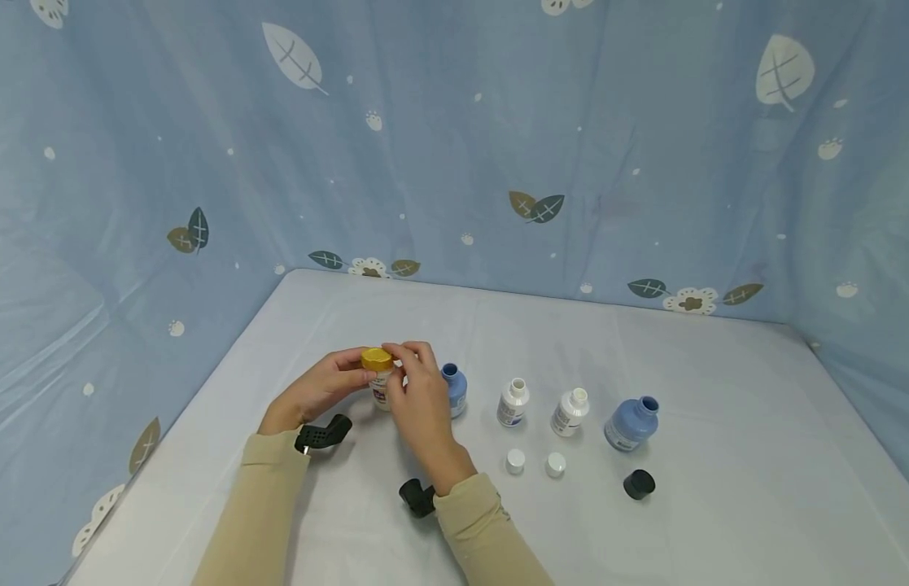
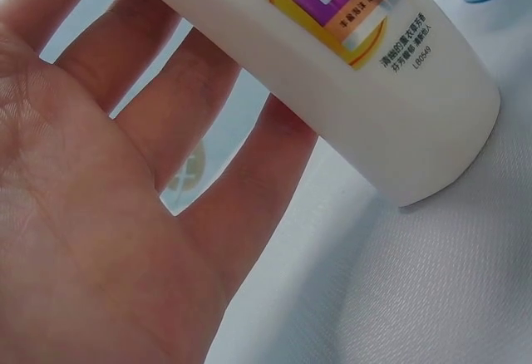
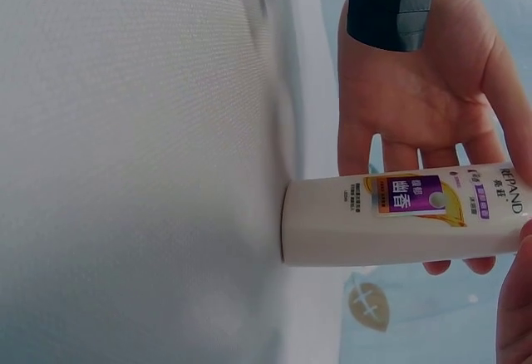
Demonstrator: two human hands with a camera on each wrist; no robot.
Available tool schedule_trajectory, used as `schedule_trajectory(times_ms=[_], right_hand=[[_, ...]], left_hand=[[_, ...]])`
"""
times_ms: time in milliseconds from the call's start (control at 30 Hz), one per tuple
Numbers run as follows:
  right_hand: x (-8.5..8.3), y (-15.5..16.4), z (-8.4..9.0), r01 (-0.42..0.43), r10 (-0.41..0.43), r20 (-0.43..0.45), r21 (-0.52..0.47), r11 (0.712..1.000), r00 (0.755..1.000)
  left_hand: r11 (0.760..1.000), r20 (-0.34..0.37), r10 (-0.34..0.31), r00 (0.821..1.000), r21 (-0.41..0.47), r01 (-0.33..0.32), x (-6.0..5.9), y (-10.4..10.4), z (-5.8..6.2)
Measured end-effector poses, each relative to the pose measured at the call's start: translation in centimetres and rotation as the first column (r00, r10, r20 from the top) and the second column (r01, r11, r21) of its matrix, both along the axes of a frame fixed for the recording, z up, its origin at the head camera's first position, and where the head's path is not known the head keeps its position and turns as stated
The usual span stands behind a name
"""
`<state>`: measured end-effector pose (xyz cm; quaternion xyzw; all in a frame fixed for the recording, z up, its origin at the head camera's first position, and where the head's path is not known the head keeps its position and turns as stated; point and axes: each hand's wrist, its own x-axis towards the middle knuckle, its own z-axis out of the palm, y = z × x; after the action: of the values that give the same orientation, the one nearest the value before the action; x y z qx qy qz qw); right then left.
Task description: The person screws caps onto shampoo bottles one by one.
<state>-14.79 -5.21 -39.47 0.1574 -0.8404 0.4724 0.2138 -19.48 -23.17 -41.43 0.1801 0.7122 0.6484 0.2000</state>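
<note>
Pale grey-white cloth covers the table (image 1: 718,521), and a blue curtain printed with leaves (image 1: 454,146) hangs behind it and along both sides. At the near edge two cream sleeves (image 1: 256,521) reach in, the hands brought close together over one bottle. The left hand (image 1: 318,391) holds the white bottle (image 1: 382,392) from the left, its fingers laid along the side of the body; the left wrist view shows the palm open behind the bottle and the bottle's base resting on the cloth. The right hand (image 1: 419,399) comes from the right and pinches the yellow cap (image 1: 377,359) at the top of that bottle between its fingertips. The bottle stands left of the table's middle, at the left end of a row, and carries a purple and yellow label. Just right of it, partly behind the right hand, stands a small blue bottle (image 1: 454,389) with no cap. Further right stand two small white bottles (image 1: 513,402) (image 1: 570,411), both uncapped, and at the right end a wider blue bottle (image 1: 631,423), also uncapped. Nearer than the white pair lie two white caps (image 1: 516,461) (image 1: 556,465), and near the wide blue bottle lies a black cap (image 1: 640,484). A dark wrist-mounted device (image 1: 322,434) shows at each wrist.
</note>
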Motion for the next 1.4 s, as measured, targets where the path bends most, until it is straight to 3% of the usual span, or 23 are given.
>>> schedule_trajectory(times_ms=[833, 1167, 1400], right_hand=[[-0.02, 0.21, -0.20, -0.021, 0.022, -0.036, 0.024, 0.999, 0.999], [-0.11, 0.15, -0.10, -0.037, 0.036, 0.022, 0.048, 0.998, 0.999], [-0.09, 0.02, -0.34, -0.055, 0.055, 0.010, 0.020, 0.998, 0.998]], left_hand=[[1.000, -0.005, -0.007, 1.000, 0.020, 0.008, -0.09, -0.09, -0.35], [1.000, -0.019, -0.017, 1.000, 0.009, 0.017, -0.17, 0.08, 0.00], [0.999, -0.006, -0.020, 1.000, 0.028, 0.020, -0.03, -0.13, -0.09]])
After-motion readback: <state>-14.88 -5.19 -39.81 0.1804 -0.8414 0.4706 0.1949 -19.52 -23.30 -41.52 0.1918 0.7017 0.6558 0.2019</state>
